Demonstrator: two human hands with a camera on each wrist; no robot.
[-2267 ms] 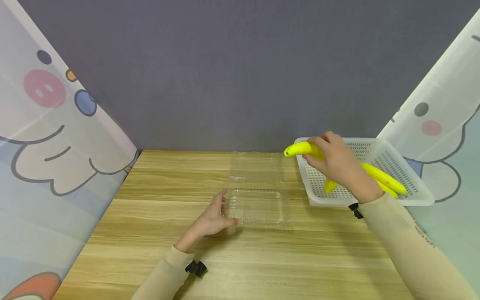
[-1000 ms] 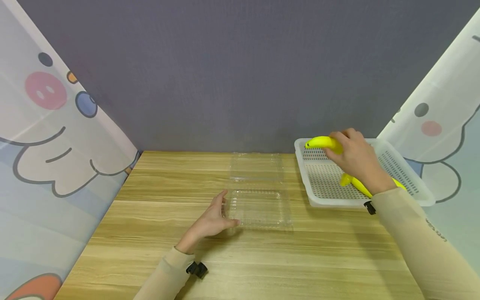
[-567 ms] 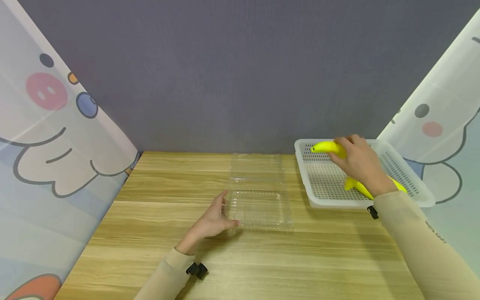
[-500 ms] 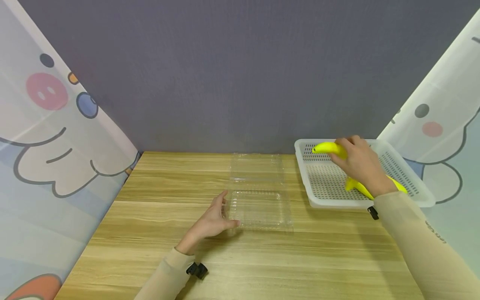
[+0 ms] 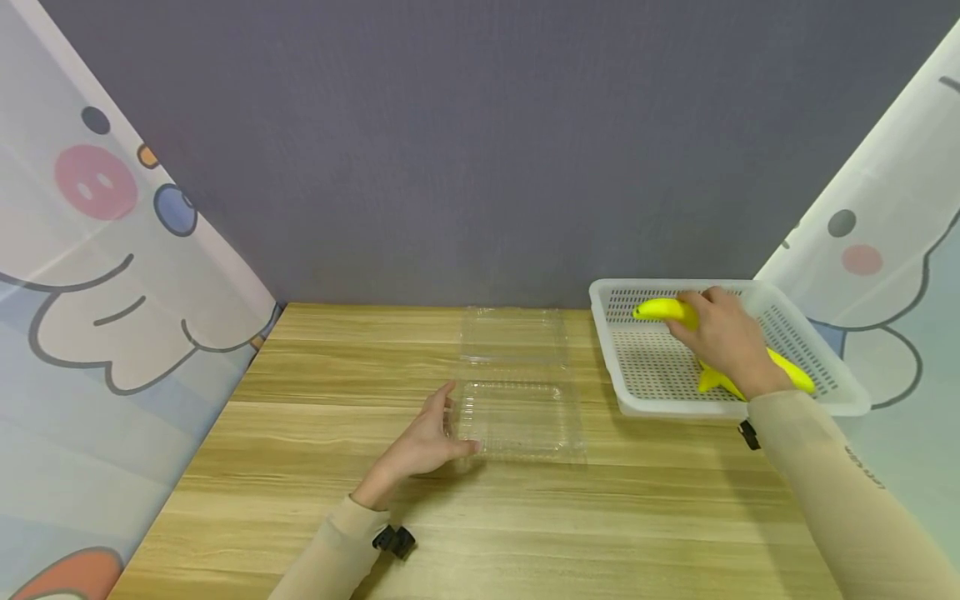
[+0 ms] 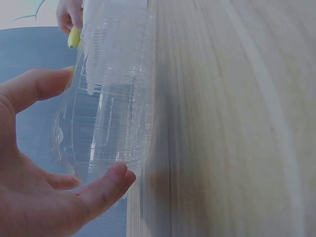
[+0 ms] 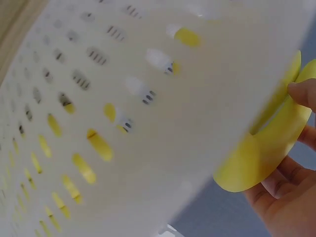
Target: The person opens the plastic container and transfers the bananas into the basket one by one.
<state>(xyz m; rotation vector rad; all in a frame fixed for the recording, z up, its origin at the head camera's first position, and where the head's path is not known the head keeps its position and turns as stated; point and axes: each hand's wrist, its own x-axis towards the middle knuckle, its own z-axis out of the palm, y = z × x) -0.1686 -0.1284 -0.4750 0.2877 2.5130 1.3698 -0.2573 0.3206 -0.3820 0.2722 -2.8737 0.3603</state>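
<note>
My right hand [image 5: 720, 333] holds a yellow banana [image 5: 663, 310] low over the back of the white perforated basket [image 5: 611, 367], its dark tip pointing left. Other bananas [image 5: 791, 372] lie in the basket, partly hidden under the hand and forearm. In the right wrist view, fingers curl along the held banana [image 7: 281, 143], just beyond the basket wall. My left hand [image 5: 423, 437] holds the left end of an open, clear plastic clamshell container [image 5: 517, 417], thumb at its front corner. The left wrist view has the thumb and fingers spanning the container's end [image 6: 98, 123].
The wooden tabletop [image 5: 300, 467] runs in front of a dark grey back wall [image 5: 450, 167]. The clamshell's raised or unfolded lid [image 5: 513, 333] lies behind its base. Printed cartoon curtains [image 5: 172, 292] stand at both sides.
My right hand has carried the banana rightward from the basket's left rim, then lowered it slightly toward the inside of the basket. My left hand has stayed at the container.
</note>
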